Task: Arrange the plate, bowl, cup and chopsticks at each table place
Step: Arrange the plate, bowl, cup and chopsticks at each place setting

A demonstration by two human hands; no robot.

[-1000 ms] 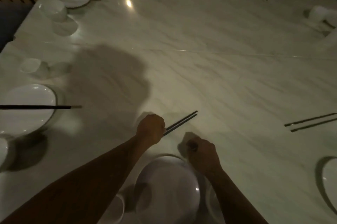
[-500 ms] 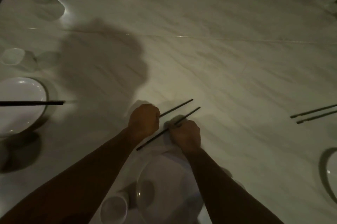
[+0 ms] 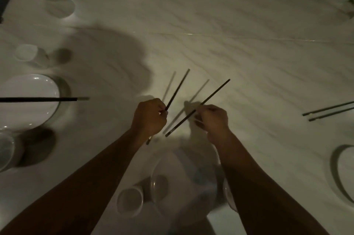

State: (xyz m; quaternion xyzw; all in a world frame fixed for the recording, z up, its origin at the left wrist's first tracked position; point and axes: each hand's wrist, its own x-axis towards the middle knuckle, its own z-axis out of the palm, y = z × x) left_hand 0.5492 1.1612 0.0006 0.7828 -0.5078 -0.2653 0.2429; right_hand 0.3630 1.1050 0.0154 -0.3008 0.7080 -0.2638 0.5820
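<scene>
My left hand grips one dark chopstick that points up and to the right above the marble table. My right hand pinches a second dark chopstick near its middle; it slants from lower left to upper right. Both sticks are lifted, with their shadows on the table. Below my hands sits a white plate, partly hidden by my right forearm. A white cup stands left of the plate. A white bowl edge shows right of the plate behind my arm.
At the left is a set place: a plate with chopsticks across it, a cup and a bowl. A loose pair of chopsticks and a plate rim lie at the right. More settings line the far edge.
The pair of chopsticks held together in my left hand has been split, one stick per hand. Both sticks are lifted and swung more upright. The camera has tilted down and nearer.
</scene>
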